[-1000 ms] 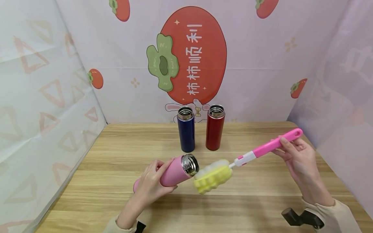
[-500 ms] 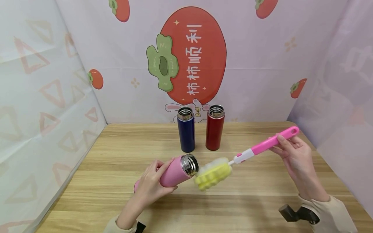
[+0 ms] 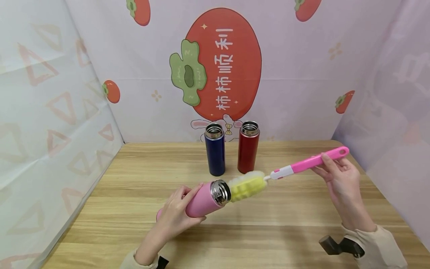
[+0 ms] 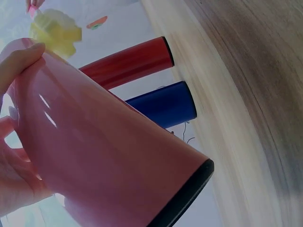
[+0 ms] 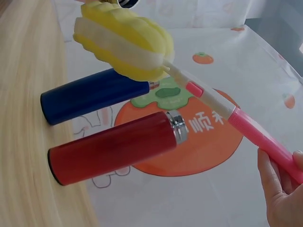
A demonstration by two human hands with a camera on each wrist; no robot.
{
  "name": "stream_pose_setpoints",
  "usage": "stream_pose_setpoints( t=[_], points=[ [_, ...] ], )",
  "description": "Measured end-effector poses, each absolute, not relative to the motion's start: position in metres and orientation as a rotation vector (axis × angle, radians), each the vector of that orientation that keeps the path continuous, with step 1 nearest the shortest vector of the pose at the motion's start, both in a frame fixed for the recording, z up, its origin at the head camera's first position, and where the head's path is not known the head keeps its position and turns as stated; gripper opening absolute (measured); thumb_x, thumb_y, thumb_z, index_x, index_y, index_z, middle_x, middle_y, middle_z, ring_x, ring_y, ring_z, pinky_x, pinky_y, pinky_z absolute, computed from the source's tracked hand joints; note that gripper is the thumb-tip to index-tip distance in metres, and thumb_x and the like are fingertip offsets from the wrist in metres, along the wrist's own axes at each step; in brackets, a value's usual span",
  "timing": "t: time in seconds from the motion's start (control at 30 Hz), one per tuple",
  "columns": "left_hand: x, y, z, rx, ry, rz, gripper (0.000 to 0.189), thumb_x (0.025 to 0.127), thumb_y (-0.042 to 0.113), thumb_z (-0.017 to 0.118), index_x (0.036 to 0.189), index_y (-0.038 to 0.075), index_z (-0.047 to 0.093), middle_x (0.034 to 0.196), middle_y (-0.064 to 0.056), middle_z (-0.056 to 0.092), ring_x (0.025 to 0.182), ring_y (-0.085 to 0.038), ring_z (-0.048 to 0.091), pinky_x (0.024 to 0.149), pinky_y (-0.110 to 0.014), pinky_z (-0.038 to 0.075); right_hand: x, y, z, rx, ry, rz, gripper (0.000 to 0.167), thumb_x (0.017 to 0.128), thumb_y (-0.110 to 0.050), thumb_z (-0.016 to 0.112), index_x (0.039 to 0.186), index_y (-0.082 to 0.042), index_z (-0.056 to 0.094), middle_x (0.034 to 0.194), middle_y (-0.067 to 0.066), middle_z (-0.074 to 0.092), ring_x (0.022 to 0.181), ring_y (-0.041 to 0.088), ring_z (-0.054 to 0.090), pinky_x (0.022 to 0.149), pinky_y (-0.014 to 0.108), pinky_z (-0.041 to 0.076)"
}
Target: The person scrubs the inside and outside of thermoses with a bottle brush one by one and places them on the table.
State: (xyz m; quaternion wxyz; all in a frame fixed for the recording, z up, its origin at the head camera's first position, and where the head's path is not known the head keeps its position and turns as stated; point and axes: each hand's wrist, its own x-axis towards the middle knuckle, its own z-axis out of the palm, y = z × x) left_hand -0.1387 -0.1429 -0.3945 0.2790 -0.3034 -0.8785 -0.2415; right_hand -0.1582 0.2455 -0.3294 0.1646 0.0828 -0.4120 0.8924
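Observation:
My left hand (image 3: 178, 213) grips a pink thermos bottle (image 3: 201, 201) around its body, tilted with its steel mouth up and to the right. In the left wrist view the dark base of the pink bottle (image 4: 109, 137) points down to the right. My right hand (image 3: 340, 183) pinches the pink handle of a bottle brush (image 3: 307, 163), fingers near the end of it. The brush's yellow and white sponge head (image 3: 248, 186) is right at the bottle's mouth, overlapping its rim in the head view. In the right wrist view the whole sponge (image 5: 125, 42) shows.
A blue bottle (image 3: 215, 155) and a red bottle (image 3: 248, 153) stand upright and lidless toward the back of the wooden table (image 3: 151, 160). Behind them hangs a printed cloth backdrop (image 3: 292, 82), with more cloth at both sides.
The sponge head has risen and come level with the pink bottle's mouth, and the brush lies flatter. The left hand and pink bottle have shifted slightly to the right.

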Motion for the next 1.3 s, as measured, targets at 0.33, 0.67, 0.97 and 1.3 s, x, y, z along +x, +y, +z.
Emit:
stream_pose_setpoints(
  t=[0.33, 0.67, 0.97, 1.3],
  points=[
    [-0.138, -0.142, -0.398, -0.716, -2.404, -1.118, 0.091, 0.058, 0.023, 0.082, 0.136, 0.019, 0.036, 0.112, -0.008, 0.056, 0.092, -0.017, 0.056, 0.069, -0.032, 0.049, -0.161, 0.254, -0.335, 0.255, -1.128, 2.583, 0.013, 0.086, 0.006, 0.048, 0.093, 0.007, 0.058, 0.081, 0.014, 0.063, 0.075, 0.021, 0.064, 0.070, 0.034, 0.050],
    [-0.123, -0.127, -0.374, -0.567, -2.418, -1.514, 0.081, 0.070, 0.005, 0.073, 0.138, 0.007, 0.029, 0.124, -0.020, 0.049, 0.086, -0.020, 0.058, 0.066, -0.028, 0.049, -0.160, 0.254, -0.333, 0.231, -1.133, 2.656, 0.013, 0.088, 0.001, 0.047, 0.094, 0.004, 0.058, 0.083, 0.014, 0.064, 0.077, 0.022, 0.064, 0.070, 0.035, 0.050],
    [-0.135, -0.126, -0.399, -0.455, -2.454, -1.834, 0.073, 0.084, 0.010, 0.059, 0.142, 0.028, 0.018, 0.126, -0.019, 0.043, 0.091, -0.027, 0.056, 0.065, -0.029, 0.048, -0.159, 0.255, -0.329, 0.235, -1.144, 2.719, 0.013, 0.090, -0.001, 0.045, 0.093, 0.003, 0.056, 0.084, 0.013, 0.062, 0.078, 0.022, 0.063, 0.071, 0.036, 0.049],
    [-0.145, -0.118, -0.409, -0.539, -2.306, -2.152, 0.059, 0.094, 0.013, 0.040, 0.143, 0.027, 0.010, 0.143, -0.015, 0.017, 0.096, -0.034, 0.051, 0.070, -0.037, 0.048, -0.167, 0.241, -0.320, 0.293, -1.157, 2.798, 0.010, 0.090, -0.003, 0.045, 0.088, 0.003, 0.053, 0.085, 0.014, 0.059, 0.082, 0.023, 0.063, 0.075, 0.036, 0.048]
  ],
)
